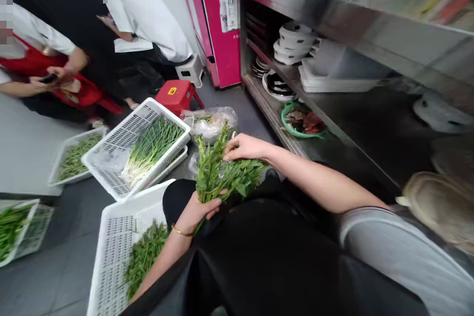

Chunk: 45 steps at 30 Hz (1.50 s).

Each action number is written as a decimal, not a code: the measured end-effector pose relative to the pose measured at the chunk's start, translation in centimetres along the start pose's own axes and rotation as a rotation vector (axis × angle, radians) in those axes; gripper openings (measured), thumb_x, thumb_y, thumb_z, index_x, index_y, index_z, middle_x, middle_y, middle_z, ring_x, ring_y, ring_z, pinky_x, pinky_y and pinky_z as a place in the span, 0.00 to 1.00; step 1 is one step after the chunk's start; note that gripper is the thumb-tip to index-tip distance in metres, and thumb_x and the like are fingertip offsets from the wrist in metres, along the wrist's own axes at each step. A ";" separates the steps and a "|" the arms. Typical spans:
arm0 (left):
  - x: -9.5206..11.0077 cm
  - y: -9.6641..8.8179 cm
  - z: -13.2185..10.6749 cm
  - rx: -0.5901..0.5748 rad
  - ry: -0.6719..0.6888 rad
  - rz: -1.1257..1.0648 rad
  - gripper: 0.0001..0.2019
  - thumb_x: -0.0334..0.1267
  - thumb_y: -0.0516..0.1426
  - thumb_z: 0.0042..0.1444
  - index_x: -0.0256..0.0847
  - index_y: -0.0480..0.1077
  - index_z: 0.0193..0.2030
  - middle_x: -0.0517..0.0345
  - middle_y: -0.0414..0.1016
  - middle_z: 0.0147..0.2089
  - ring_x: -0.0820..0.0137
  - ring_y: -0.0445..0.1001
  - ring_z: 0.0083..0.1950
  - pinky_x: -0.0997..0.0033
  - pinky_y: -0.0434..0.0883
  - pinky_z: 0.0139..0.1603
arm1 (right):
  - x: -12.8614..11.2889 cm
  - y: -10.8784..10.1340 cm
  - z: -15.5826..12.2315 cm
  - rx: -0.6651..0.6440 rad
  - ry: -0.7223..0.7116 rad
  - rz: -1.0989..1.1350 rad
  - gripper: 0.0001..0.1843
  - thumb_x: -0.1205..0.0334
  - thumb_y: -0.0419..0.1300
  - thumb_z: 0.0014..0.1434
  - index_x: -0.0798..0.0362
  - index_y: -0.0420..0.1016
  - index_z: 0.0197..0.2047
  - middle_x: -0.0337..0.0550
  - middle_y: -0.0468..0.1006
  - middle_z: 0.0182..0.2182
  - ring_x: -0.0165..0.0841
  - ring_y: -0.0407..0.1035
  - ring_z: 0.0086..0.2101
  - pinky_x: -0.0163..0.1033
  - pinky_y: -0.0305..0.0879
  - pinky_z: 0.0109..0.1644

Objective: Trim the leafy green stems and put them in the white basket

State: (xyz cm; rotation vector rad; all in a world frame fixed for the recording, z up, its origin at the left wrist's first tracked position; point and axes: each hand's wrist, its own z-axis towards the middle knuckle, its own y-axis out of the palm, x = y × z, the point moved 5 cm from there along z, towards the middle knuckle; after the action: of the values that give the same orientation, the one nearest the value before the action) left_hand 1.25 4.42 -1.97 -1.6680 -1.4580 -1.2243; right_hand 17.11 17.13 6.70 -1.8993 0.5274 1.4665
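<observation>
At far left, a crate [39, 229] of green vegetables sits at the frame's edge; a strip of grey floor [70, 237] separates it from the near white basket [111, 252], leaving room to move on that side. Loose leafy greens [146, 252] lie in that basket, though whether they are finished or waiting cannot be told. Beyond it, a tilted crate [107, 158] holds scallions [153, 145]. At center, the left hand [200, 207] wraps its fingers around the stems of a bunch of greens [209, 168], held above the lap. The right hand [242, 148] bends its fingers narrowly at the leaves; whether they pinch a stem cannot be told. The work appears underway, with the bunch not yet set down. At right, the metal shelf [355, 118] stands close, its edge limiting the right arm's room.
</observation>
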 end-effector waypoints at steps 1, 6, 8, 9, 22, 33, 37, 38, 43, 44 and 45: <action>-0.1 0.0 0.0 0.006 -0.006 0.000 0.20 0.42 0.64 0.46 0.31 0.74 0.45 0.64 0.63 0.17 0.82 0.54 0.14 0.78 0.47 0.16 | -0.1 0.0 -0.1 -0.025 -0.008 0.012 0.12 0.58 0.63 0.44 0.60 0.75 0.27 0.34 0.68 0.20 0.23 0.58 0.23 0.31 0.54 0.29; -0.7 0.0 0.1 0.012 -0.021 0.003 0.20 0.41 0.64 0.46 0.32 0.74 0.44 0.63 0.64 0.18 0.82 0.55 0.15 0.78 0.48 0.16 | -0.3 0.2 -0.4 -0.042 -0.058 -0.053 0.11 0.59 0.63 0.44 0.60 0.73 0.26 0.34 0.68 0.20 0.23 0.58 0.24 0.32 0.55 0.31; -0.9 0.0 0.3 0.003 -0.020 -0.010 0.19 0.41 0.64 0.46 0.32 0.75 0.45 0.62 0.65 0.19 0.82 0.55 0.15 0.78 0.48 0.16 | -0.4 0.5 -0.4 0.019 -0.090 -0.168 0.09 0.60 0.60 0.46 0.59 0.72 0.25 0.35 0.67 0.20 0.24 0.58 0.23 0.32 0.54 0.30; -0.9 0.0 0.4 -0.006 -0.017 -0.025 0.19 0.40 0.64 0.46 0.32 0.75 0.45 0.63 0.65 0.18 0.82 0.54 0.15 0.78 0.47 0.17 | -0.6 0.6 -0.5 0.067 -0.113 -0.273 0.08 0.62 0.59 0.47 0.59 0.72 0.24 0.35 0.67 0.20 0.24 0.58 0.24 0.32 0.53 0.30; -0.6 -1.3 -0.4 -0.062 0.015 -0.188 0.18 0.41 0.66 0.41 0.32 0.76 0.38 0.66 0.58 0.13 0.82 0.53 0.13 0.77 0.44 0.16 | 2.0 -9.6 -4.8 0.488 0.030 -0.441 0.09 0.62 0.54 0.51 0.56 0.73 0.30 0.40 0.72 0.22 0.26 0.61 0.19 0.34 0.57 0.26; -0.5 -1.0 -0.1 -0.069 -0.008 -0.157 0.18 0.41 0.66 0.41 0.32 0.75 0.38 0.67 0.57 0.13 0.81 0.54 0.13 0.78 0.45 0.17 | -4.1 -5.1 -0.5 0.329 -0.244 -0.266 0.19 0.50 0.54 0.56 0.59 0.72 0.27 0.35 0.68 0.18 0.23 0.63 0.21 0.31 0.57 0.28; -0.4 -1.3 -0.2 0.002 0.013 -0.227 0.18 0.42 0.66 0.42 0.34 0.75 0.39 0.67 0.59 0.13 0.81 0.54 0.13 0.78 0.46 0.17 | -4.5 -8.4 -2.9 0.680 -0.389 -0.129 0.18 0.50 0.49 0.61 0.57 0.70 0.33 0.35 0.68 0.20 0.24 0.63 0.22 0.31 0.59 0.28; -0.5 -1.5 -0.2 0.014 0.011 -0.242 0.18 0.42 0.66 0.41 0.35 0.75 0.39 0.67 0.59 0.14 0.81 0.54 0.13 0.78 0.46 0.17 | -4.5 -8.5 -3.9 0.697 -0.426 -0.172 0.18 0.50 0.49 0.61 0.56 0.71 0.35 0.36 0.70 0.23 0.25 0.64 0.24 0.31 0.60 0.30; -0.5 -1.7 0.3 0.018 0.009 -0.281 0.18 0.41 0.66 0.42 0.35 0.74 0.40 0.66 0.60 0.13 0.81 0.55 0.12 0.79 0.47 0.16 | -3.1 -4.9 -7.2 0.529 -0.452 -0.639 0.14 0.54 0.56 0.58 0.55 0.75 0.39 0.45 0.75 0.34 0.31 0.68 0.35 0.35 0.63 0.39; -0.5 -1.6 0.5 0.017 0.015 -0.293 0.18 0.40 0.65 0.43 0.35 0.74 0.41 0.66 0.61 0.14 0.82 0.55 0.12 0.79 0.47 0.16 | -2.5 -4.1 -7.4 0.539 -0.422 -0.699 0.13 0.56 0.55 0.59 0.55 0.76 0.39 0.45 0.76 0.33 0.31 0.69 0.34 0.35 0.62 0.39; -0.4 -1.5 0.7 0.016 0.021 -0.308 0.18 0.40 0.65 0.43 0.35 0.73 0.42 0.65 0.62 0.14 0.82 0.55 0.12 0.80 0.47 0.16 | -2.0 -3.3 -7.5 0.562 -0.387 -0.738 0.13 0.57 0.53 0.61 0.55 0.76 0.38 0.45 0.76 0.32 0.30 0.69 0.33 0.35 0.62 0.38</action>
State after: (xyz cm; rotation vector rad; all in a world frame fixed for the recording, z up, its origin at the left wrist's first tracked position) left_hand 0.02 5.19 -2.81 -1.4516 -1.7536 -1.3819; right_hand 23.92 13.86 10.55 -1.1359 0.0197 1.0022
